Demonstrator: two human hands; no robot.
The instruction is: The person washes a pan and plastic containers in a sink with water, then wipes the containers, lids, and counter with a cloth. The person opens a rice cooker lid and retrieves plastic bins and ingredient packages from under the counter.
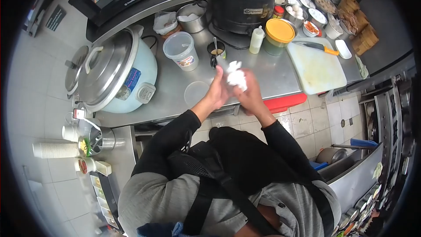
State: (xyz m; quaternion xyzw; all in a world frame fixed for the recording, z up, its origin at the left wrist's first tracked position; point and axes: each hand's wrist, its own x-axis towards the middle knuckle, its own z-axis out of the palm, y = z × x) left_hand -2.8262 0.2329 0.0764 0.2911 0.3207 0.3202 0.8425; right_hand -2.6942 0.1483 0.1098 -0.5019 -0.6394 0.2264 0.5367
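Observation:
Over the front edge of the steel counter (171,85), my right hand (252,88) is closed on a crumpled white tissue (237,80). My left hand (216,90) faces it with the thumb up; its fingers curl round a greyish, see-through item (222,64) that is too blurred to name. The tissue lies against that item between both hands. Just beyond the hands stands a small dark cup (222,52) with a spoon in it. A clear plastic tub (181,52) is to its left, and a clear round lid (196,94) lies flat near my left wrist.
A large rice cooker (118,72) stands left, a black lidded pot (243,6) at the back. Right are a squeeze bottle (257,39), a yellow-lidded tub (279,35), and a cutting board (318,68) with an orange-handled knife (322,47). Something red (285,103) sits below the counter edge.

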